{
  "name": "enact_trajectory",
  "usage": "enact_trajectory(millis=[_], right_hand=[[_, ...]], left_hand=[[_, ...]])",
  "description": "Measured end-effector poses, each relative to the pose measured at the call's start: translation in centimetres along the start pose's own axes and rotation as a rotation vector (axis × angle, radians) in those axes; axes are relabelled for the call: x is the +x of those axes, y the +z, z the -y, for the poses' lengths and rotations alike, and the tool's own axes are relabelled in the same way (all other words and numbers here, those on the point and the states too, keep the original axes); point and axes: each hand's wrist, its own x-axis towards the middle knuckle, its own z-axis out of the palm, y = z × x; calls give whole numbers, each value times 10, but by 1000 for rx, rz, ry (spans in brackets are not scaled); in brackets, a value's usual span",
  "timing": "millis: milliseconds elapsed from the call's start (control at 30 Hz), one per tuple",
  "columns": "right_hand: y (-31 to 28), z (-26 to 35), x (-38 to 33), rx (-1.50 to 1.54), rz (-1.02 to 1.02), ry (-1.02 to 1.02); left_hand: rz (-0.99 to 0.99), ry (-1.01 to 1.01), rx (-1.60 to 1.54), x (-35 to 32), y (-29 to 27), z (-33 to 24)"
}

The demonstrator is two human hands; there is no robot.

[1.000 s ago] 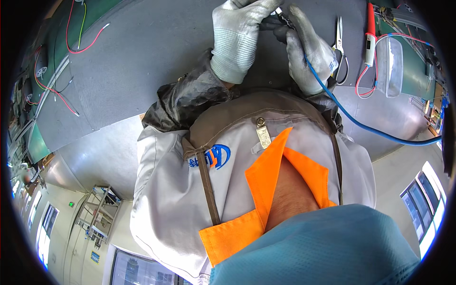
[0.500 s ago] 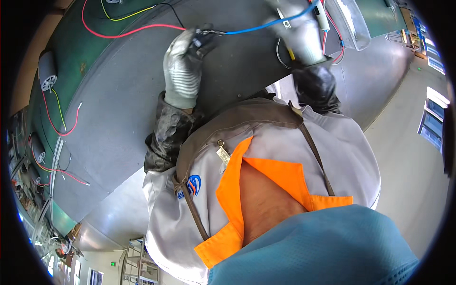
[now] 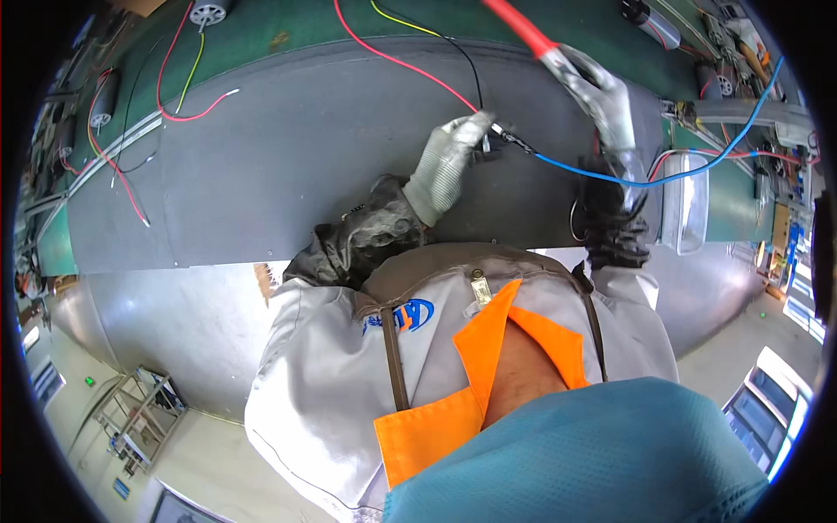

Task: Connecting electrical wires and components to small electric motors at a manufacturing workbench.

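My left hand (image 3: 446, 161), in a grey-white knit glove, pinches the end of a red wire (image 3: 410, 70) where it meets a black wire (image 3: 478, 74). A blue wire (image 3: 628, 183) with a dark, clip-like end (image 3: 514, 138) meets them at the fingertips and curves away to the right; the exact joint is partly hidden. My right hand (image 3: 603, 100), also gloved, is closed round a long tool with a red handle (image 3: 523, 28), raised above the bench at the upper right. The tool's kind is unclear, as the picture's upper edge cuts it off.
The dark grey bench mat (image 3: 288, 166) lies on a green surface (image 3: 296, 26). Small motors (image 3: 103, 103) with loose red, yellow-green and black leads stand at the left. A clear plastic bin (image 3: 686, 209) sits at the right, near a metal rail (image 3: 741, 112) and more motors (image 3: 654, 24).
The view has turned. My right hand, earlier blurred beside the blue wire, now grips the red-handled tool. My left hand still pinches the wires.
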Motion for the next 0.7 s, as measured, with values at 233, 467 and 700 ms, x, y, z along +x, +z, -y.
enact_trajectory(millis=[233,467,700], right_hand=[[23,-25,86,-335,116,-148],[-10,10,7,-469,-93,-235],[-132,-61,-110,-1226,-383,122]], left_hand=[[37,166,31,4,10,3],[7,87,139,2,1,4],[66,49,-70,10,-3,17]])
